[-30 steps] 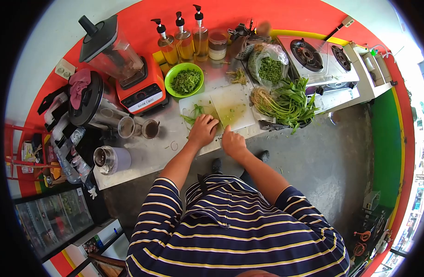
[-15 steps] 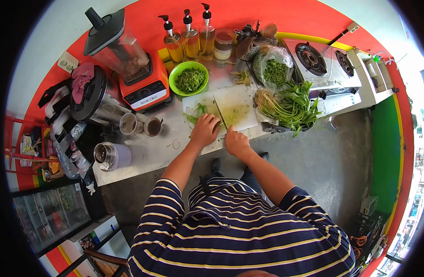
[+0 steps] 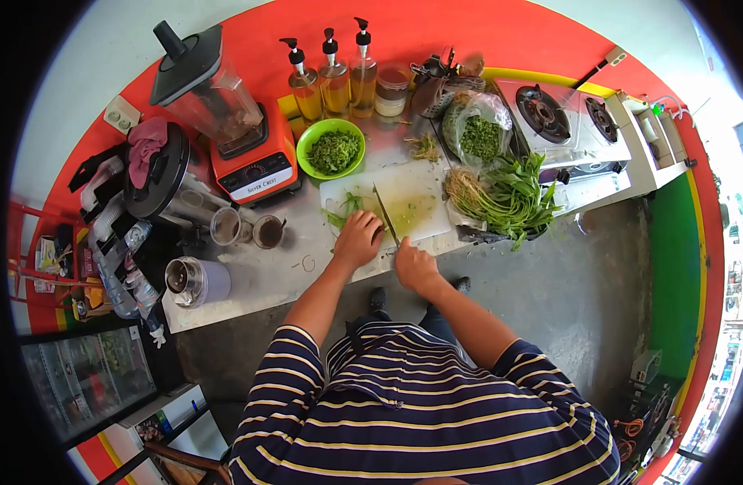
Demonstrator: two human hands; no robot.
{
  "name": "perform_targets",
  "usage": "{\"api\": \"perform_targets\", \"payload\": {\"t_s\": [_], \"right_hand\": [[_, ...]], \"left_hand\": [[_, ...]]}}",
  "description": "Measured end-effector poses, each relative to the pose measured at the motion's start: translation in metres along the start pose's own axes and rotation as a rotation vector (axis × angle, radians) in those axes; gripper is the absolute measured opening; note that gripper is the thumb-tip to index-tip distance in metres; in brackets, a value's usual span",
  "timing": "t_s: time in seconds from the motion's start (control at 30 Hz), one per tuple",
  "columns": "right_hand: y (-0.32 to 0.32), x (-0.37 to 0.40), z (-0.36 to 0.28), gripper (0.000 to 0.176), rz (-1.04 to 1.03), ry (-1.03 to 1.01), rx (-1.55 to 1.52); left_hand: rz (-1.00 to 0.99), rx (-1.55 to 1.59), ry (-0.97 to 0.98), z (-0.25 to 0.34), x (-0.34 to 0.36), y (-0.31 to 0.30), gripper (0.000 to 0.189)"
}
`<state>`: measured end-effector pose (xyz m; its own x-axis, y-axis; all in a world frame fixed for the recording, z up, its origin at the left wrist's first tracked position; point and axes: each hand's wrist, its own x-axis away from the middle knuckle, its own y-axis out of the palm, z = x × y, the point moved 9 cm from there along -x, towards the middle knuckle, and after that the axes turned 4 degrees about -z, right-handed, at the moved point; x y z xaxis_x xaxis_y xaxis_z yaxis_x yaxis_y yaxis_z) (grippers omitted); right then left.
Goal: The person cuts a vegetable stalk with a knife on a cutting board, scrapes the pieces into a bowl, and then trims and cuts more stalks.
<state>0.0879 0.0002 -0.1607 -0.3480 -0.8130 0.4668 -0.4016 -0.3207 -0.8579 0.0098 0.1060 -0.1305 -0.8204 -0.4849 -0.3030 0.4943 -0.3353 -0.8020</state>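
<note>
My right hand [image 3: 414, 264] is closed around the handle of a kitchen knife [image 3: 384, 210], whose long blade points away from me across a white cutting board [image 3: 436, 212]. Just left of the blade, my left hand [image 3: 359, 239] presses down with curled fingers on leafy greens [image 3: 352, 202], partly hiding them. Small green scraps and a wet, greenish stain mark the board right of the knife. Behind the board stands a lime-green bowl [image 3: 305, 161] filled with chopped greens. To the right lies a bunch of long-stemmed greens [image 3: 523, 194] with pale roots.
A red blender [image 3: 258, 176], pump bottles [image 3: 334, 82] and a jar [image 3: 392, 95] line the back. A plastic bag of chopped greens [image 3: 480, 136] sits near the gas stove [image 3: 569, 117]. Cups [image 3: 268, 232] and a steel-topped container [image 3: 195, 281] stand on the left of the counter [image 3: 250, 299].
The knife and my right hand have shifted slightly toward me, with the blade turned a little. My left hand stays on the greens. The whole view has moved slightly.
</note>
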Motion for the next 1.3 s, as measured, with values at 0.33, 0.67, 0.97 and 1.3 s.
{"api": "perform_targets", "payload": {"t_s": [0.33,0.67,0.97,1.3], "right_hand": [[-0.007,-0.009,-0.004,0.031,0.016,-0.015,0.039],[-0.003,-0.011,-0.007,0.026,-0.006,0.011,0.004],[0.015,0.006,-0.007,0.025,-0.021,0.008,0.000],[0.010,0.008,-0.008,0.025,0.059,0.015,0.023]], "left_hand": [[-0.012,0.020,0.011,0.001,0.000,0.000,0.016],[0.005,0.016,0.035,0.003,-0.001,0.000,0.014],[0.024,0.025,0.040,0.003,-0.001,-0.001,0.014],[0.058,0.084,0.056,0.004,0.002,-0.002,0.015]]}}
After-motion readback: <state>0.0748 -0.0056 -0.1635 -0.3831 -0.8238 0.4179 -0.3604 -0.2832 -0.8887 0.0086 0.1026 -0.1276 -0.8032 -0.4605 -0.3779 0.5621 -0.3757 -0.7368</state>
